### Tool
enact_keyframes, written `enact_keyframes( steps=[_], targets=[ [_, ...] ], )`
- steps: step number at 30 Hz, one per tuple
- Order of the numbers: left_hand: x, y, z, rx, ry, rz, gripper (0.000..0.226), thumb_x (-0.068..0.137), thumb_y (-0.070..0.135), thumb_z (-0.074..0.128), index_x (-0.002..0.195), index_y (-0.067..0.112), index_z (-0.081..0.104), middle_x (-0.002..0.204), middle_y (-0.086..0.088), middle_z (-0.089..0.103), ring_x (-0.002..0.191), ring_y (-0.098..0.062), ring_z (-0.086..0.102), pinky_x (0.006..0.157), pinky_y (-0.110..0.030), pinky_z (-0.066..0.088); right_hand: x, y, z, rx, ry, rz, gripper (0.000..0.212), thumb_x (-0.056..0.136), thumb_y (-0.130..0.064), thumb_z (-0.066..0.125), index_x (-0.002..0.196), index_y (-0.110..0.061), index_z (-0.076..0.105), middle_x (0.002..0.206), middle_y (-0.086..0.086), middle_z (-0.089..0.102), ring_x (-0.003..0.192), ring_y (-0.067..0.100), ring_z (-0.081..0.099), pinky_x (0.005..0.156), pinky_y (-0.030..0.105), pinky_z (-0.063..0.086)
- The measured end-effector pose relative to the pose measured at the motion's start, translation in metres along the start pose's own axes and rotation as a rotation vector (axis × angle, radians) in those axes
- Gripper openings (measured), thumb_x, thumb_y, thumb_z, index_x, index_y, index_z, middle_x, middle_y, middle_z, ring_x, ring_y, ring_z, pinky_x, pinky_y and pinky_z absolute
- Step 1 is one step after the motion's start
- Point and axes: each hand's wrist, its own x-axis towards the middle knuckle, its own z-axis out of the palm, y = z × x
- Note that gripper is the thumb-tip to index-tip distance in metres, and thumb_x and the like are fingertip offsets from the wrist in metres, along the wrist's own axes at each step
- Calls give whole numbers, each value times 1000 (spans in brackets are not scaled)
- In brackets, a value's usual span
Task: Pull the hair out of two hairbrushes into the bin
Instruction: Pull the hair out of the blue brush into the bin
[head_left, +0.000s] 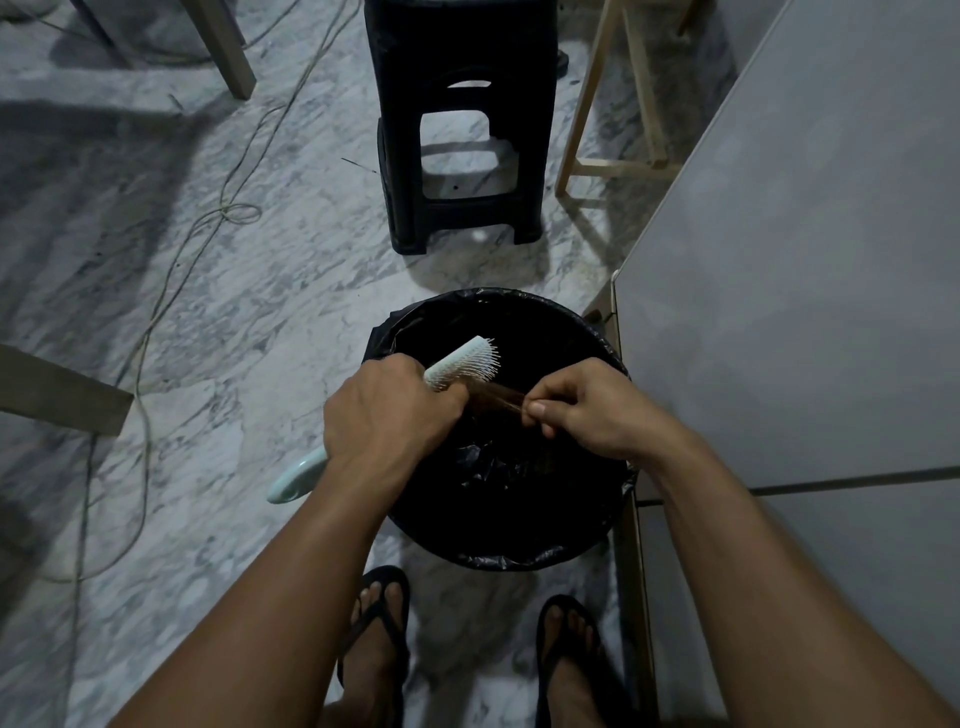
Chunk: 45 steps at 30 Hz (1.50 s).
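A pale mint hairbrush (460, 360) is held over the bin (582, 545), which is lined with a black bag. My left hand (387, 415) is shut around the brush's middle, with the bristled head pointing up and right and the handle end sticking out lower left. My right hand (584, 410) pinches a tuft of brown hair (498, 397) that stretches from the bristles to my fingers, above the bin's opening. Only one hairbrush is in view.
A black plastic stool (457, 130) stands just beyond the bin. A grey table top (810, 260) fills the right side, close to the bin. Wooden furniture legs (613, 104) and loose cables (228, 208) lie on the marble floor. My feet in black flip-flops are below.
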Motion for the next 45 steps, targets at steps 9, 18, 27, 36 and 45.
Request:
enact_keyframes(
  steps=[9,18,27,36,45],
  targets=[
    [1,-2,-1,-8,38,-11,38,78,53,58,70,16,61,64,0,52,66,-27,54,61,-34,39,-3,12,-19,-39,58,83,25,93,-17,59,70,-21,70,58,-5,62,37,-3,48,41,9,33],
    [-3,8,9,17,26,47,43,79,58,56,79,16,64,73,-3,58,71,-28,55,63,-34,41,7,1,2,267,150,98,52,80,-4,65,129,-18,56,132,2,60,123,15,54,101,29,45],
    [-4,13,11,4,-8,46,44,76,60,56,80,18,67,77,-5,62,79,-31,62,64,-34,41,6,1,16,116,237,54,28,71,-23,82,91,-29,63,79,-9,68,76,5,65,65,16,45],
    [-1,7,2,-13,54,27,42,78,60,58,70,19,60,64,1,50,68,-27,53,62,-34,39,3,1,2,-39,205,49,25,79,-30,73,55,-34,69,57,-12,69,55,0,57,59,23,42],
    [1,5,-7,-64,138,21,38,80,57,58,75,20,65,61,3,48,68,-27,51,63,-34,35,-6,-4,-15,211,19,123,21,83,-16,71,62,-16,75,53,-1,70,44,2,57,53,19,43]
  ],
)
